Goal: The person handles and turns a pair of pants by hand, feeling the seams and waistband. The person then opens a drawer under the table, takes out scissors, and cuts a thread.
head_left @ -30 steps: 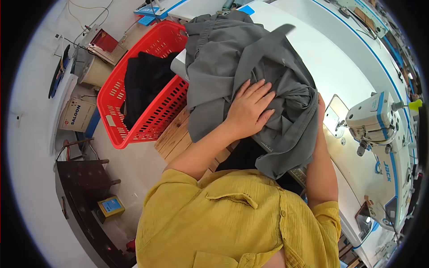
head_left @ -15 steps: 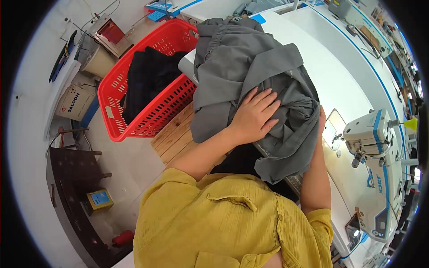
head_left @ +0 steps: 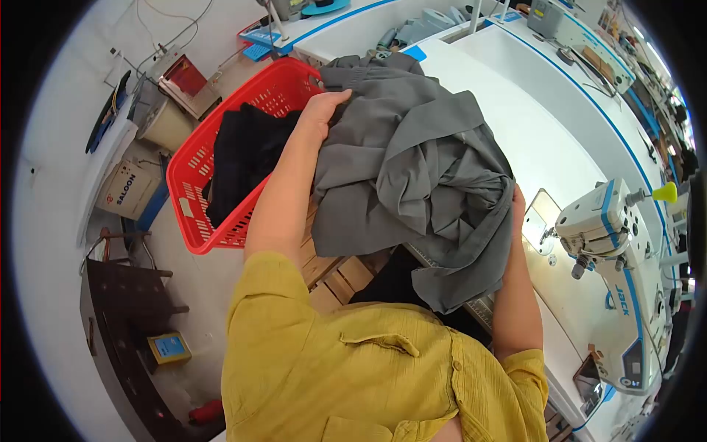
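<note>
A bunched gray garment (head_left: 442, 177) fills the middle of the frame, draped over the near end of a white table (head_left: 537, 110), with its gathered edge at the upper left of the heap and a loose fold hanging at the lower right. The left hand (head_left: 324, 116) is at the heap's upper left edge, touching the cloth, with the thumb side uppermost and the arm reaching up across the basket's right side. The right hand (head_left: 518, 208) is against the heap's right edge, largely covered by fabric. Much of both hands' fingers is hidden, so I cannot tell how tightly either one grips the cloth. Left of the center stands a red basket (head_left: 193, 234) with slotted walls, holding dark cloth (head_left: 247, 158). Below the garment, wooden slats (head_left: 322, 269) show beside the left forearm. At the right of the frame is a white and blue sewing machine (head_left: 593, 221) marked JACK, with a yellow knob (head_left: 665, 192) at its side; its shiny plate (head_left: 540, 210) lies near the right hand. A dark phone (head_left: 588, 383) rests at the lower right, and a carton (head_left: 127, 190) lettered SALOON sits at the left.
</note>
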